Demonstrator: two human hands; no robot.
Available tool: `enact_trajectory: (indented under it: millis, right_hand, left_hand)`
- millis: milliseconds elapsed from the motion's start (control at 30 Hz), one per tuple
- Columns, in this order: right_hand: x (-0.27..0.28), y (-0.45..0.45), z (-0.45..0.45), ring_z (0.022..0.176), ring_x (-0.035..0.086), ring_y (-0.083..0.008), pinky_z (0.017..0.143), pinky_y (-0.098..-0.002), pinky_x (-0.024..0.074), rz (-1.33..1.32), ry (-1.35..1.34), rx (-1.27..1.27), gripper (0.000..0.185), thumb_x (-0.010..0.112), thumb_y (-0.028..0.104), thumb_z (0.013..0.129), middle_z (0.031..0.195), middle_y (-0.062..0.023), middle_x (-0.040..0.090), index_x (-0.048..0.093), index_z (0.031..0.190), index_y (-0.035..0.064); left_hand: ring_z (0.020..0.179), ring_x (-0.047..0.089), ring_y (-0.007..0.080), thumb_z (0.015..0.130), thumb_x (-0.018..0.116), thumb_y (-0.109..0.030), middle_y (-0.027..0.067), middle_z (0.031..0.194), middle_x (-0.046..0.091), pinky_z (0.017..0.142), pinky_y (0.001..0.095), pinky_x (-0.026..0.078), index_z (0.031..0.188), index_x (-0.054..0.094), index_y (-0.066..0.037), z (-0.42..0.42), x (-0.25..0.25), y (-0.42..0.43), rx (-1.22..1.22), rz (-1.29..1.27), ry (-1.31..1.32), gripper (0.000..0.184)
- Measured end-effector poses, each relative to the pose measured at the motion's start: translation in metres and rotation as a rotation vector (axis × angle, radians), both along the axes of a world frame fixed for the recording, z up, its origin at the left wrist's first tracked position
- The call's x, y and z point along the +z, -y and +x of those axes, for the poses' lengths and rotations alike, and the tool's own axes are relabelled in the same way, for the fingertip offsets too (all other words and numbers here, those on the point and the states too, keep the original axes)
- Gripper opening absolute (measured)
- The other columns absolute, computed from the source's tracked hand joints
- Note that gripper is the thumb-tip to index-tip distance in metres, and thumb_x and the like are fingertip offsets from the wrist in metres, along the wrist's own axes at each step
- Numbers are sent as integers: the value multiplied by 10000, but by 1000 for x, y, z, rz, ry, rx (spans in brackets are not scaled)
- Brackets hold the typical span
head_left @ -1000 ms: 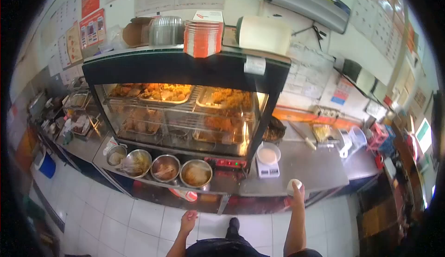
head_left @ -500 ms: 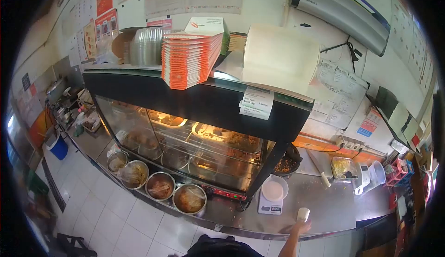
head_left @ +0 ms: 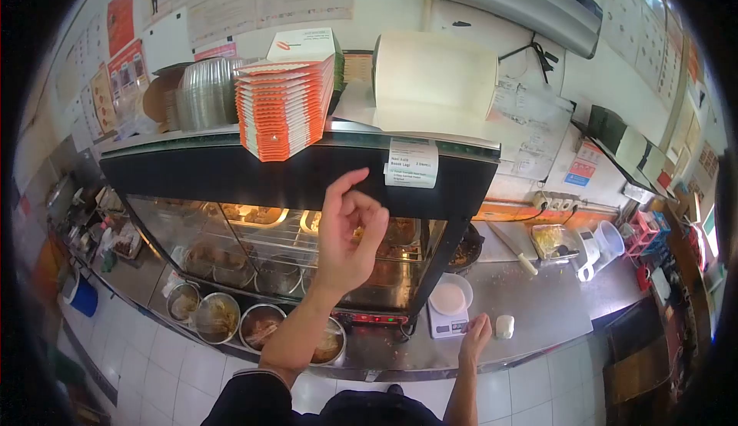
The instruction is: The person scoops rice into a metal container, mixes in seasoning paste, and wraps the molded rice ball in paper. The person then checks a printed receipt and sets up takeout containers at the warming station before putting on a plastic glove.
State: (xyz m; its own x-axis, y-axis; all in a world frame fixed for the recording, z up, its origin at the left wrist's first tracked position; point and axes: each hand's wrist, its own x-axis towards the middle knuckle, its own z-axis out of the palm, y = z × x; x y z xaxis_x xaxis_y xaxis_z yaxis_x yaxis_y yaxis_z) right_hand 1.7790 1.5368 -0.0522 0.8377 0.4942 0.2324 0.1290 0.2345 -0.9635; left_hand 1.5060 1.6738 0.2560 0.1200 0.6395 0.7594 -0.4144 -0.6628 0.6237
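My left hand [head_left: 351, 234] is raised in front of the glass food warmer [head_left: 292, 168], its fingers loosely curled and apart, with nothing in it. Above it are a stack of red and white folded cartons [head_left: 280, 111] and a paper label [head_left: 412, 163] on the warmer's edge. Low over the steel counter, my right hand [head_left: 477, 335] has its fingers drawn together; what they hold, if anything, is hidden. Just right of it lies a white wrapped item [head_left: 504, 327]. The kitchen scale [head_left: 448, 326] with a round tub [head_left: 450, 297] is at its left.
Several metal bowls [head_left: 216, 318] line the counter's front left. A knife [head_left: 516, 251], a tray of yellow food [head_left: 552, 241] and a clear jug [head_left: 609, 239] stand toward the back right. Clear plastic lids [head_left: 206, 95] sit on the warmer.
My left hand has come up into view before the warmer. The white item is out of my right hand and on the counter; that hand has moved left toward the scale. The view has shifted.
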Motion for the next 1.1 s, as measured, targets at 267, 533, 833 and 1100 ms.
enact_trajectory:
  millis: [267,533,833,1100]
  right_hand:
    - [-94,114,-41,512,397,-97,477,-276,371,-182,-194,-171,407,415,331,1080,619,13,384,447,753,92]
    - [-127,128,-72,500,452,-92,447,-268,378,-338,-251,-160,385,449,315,1059,613,8,449,504,766,72]
    - [-155,87,-62,595,578,-140,555,-309,483,-549,163,163,229,644,205,950,697,-69,615,605,932,-21]
    - [-141,74,-66,882,720,-317,802,-419,549,-813,44,336,281,683,269,880,906,-186,732,676,1003,16]
  left_hand:
    - [684,468,8,941,643,-25,-11,816,562,634,170,377,1298,432,1,10,-4,-14,-113,-61,-3,415]
    - [767,518,31,949,626,0,-10,833,562,705,189,419,1312,440,8,15,-10,-22,-108,-27,-127,408]
    - [592,451,-19,933,672,-63,-32,746,587,523,159,336,1217,534,21,23,-14,-20,-42,4,-52,327]
    - [590,459,-17,931,673,-53,-40,734,582,516,163,335,1170,568,9,19,-18,-12,-75,-69,-67,268]
